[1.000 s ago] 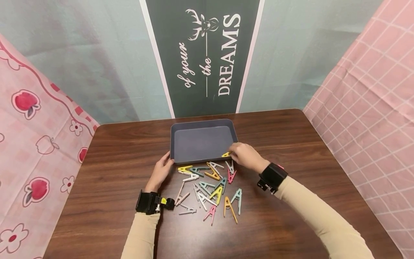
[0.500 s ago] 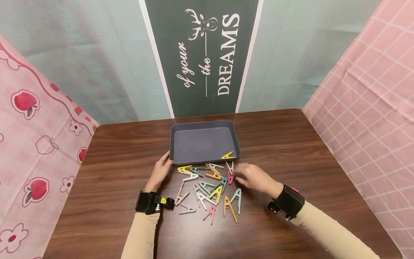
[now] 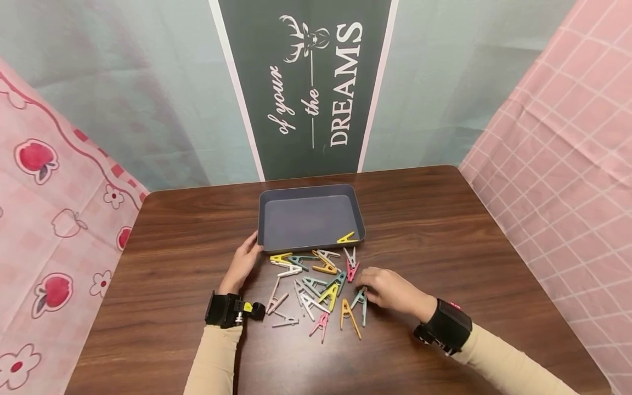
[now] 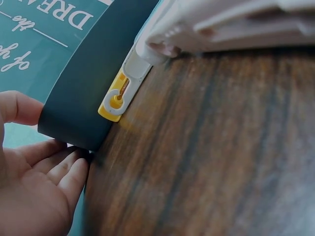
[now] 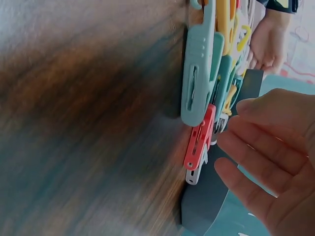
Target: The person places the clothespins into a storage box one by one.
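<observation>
My left hand [image 3: 241, 270] grips the near left corner of a dark grey tray [image 3: 301, 219], thumb and fingers around the corner in the left wrist view. Inside the tray, at its near right corner, lies one yellow clothespin [image 3: 347, 237]. My right hand [image 3: 392, 289] hovers at the upper end of a light teal clothespin [image 3: 364, 312] on the table, its fingers [image 5: 256, 162] loosely bent with nothing between them. Beyond that clothespin in the right wrist view lie a red clothespin [image 5: 199, 140] and a grey clothespin [image 5: 193, 174].
Several more clothespins are spread in front of the tray, among them an orange clothespin [image 3: 349, 321], a pink clothespin [image 3: 321, 326] and a grey clothespin [image 3: 286, 320]. All rest on a dark wooden table [image 3: 197, 219]. Printed cloths [image 3: 558, 153] hang around it.
My right hand has let go of the yellow clothespin in the tray and moved toward me, past the red clothespin, to the light teal one. My left hand stays at the tray corner.
</observation>
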Available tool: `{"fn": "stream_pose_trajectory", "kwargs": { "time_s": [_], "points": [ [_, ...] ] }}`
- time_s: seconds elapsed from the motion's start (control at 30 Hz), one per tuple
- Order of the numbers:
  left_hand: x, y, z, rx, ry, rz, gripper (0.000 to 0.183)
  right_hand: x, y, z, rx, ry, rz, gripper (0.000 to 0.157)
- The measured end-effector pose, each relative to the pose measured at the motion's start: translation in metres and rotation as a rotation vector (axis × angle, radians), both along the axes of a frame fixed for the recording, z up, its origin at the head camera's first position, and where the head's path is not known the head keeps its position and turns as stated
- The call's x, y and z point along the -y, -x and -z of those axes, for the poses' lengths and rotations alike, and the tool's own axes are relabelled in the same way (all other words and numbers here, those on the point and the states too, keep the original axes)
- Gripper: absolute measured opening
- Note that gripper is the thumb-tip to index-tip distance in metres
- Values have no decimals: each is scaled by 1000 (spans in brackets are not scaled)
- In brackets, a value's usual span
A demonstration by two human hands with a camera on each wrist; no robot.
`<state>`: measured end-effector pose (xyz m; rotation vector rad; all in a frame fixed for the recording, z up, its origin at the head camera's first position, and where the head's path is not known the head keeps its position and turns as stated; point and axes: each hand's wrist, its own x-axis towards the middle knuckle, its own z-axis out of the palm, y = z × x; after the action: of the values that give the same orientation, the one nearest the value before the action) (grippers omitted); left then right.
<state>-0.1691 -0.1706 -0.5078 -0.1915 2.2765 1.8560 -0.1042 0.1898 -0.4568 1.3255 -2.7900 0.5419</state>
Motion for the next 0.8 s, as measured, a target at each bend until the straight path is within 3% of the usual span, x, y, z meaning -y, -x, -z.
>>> {"fn": "stream_pose_trajectory", "kwargs": {
  "time_s": [0.27,0.5,0.8],
  "points": [
    [0,-1,0,-13,-6,10,57,-2,-3,6,-38,4,-40,25],
    [-1,0,1,-16,-20,8,57,-5,-5,11,-123,-56,-112,29],
    [-3,-2,2,-29,-36,-9,57,-7,-7,12,-137,-114,-165,27]
  ]
}}
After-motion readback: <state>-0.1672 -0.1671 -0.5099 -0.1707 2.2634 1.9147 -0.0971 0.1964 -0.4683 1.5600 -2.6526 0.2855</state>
